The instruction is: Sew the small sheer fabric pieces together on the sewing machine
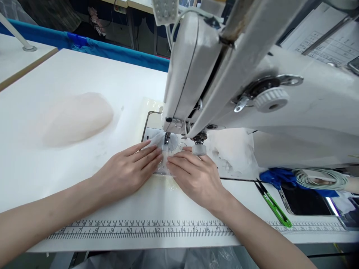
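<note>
There are two hands (127,170) (198,177), one sewing machine (186,71).

Ruler (143,229) reads 9 to 17; print on sheet (315,26) illegible.

Both hands (129,169) near the presser foot (167,138)

Bright light, soft shadows, stretched edges
</note>
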`<state>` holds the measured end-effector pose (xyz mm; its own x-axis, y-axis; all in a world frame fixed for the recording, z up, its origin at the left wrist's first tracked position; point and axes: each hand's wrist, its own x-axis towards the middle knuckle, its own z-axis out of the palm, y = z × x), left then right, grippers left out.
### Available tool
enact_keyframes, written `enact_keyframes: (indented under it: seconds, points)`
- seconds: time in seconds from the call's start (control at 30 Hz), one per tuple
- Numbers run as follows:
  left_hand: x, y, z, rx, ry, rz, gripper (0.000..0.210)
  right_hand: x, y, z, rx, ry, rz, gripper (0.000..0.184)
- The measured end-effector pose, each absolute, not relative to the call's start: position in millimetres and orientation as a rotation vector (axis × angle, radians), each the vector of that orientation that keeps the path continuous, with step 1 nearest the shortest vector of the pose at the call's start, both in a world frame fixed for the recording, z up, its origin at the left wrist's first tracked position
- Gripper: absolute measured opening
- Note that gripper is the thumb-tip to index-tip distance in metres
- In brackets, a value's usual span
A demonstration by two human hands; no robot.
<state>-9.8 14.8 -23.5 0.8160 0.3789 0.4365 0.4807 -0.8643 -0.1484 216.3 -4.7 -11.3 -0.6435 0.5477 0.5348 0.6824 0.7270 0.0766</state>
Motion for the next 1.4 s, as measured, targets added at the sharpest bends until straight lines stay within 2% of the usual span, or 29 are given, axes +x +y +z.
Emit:
enact_keyframes:
  seconds: [0.53,0.97,1.4]
  points:
    - [-8,26,-23,-2.755,-0.698,-0.583,0.031,217,0,-17,-1.005,-2.443,-0.374,0.024]
    - [-7,23,-24,-2.759,-0.75,-0.611,0.031,215,-2,-21,-1.013,-2.454,-0.427,0.016]
    - [-6,21,-23,-2.661,-0.817,-0.56,0.031,212,-2,-20,-1.093,-2.458,-0.419,0.021]
